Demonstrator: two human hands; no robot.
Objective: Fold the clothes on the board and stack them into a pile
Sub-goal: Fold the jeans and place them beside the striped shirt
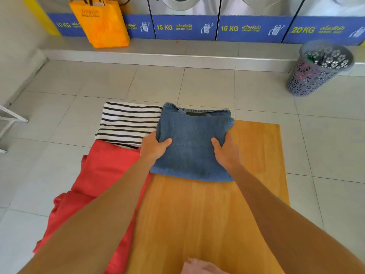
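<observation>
A folded blue denim garment [192, 141] lies at the far end of the wooden board [207, 214]. My left hand [153, 147] grips its left edge, thumb on top. On the right edge my right hand [227, 151] holds the same garment. A folded black-and-white striped top [128, 123] sits at the board's far left corner, touching the denim. Over the board's left side hangs a red cloth [94, 186], unfolded and partly under my left arm. A bit of pink fabric [199, 266] shows at the bottom edge.
Washing machines [185, 18] line the back wall on a raised step. An orange paper bag [102, 22] stands on the step at left. A dark perforated laundry basket [318, 68] stands on the tiled floor at right. A white metal frame [9, 123] juts in at left.
</observation>
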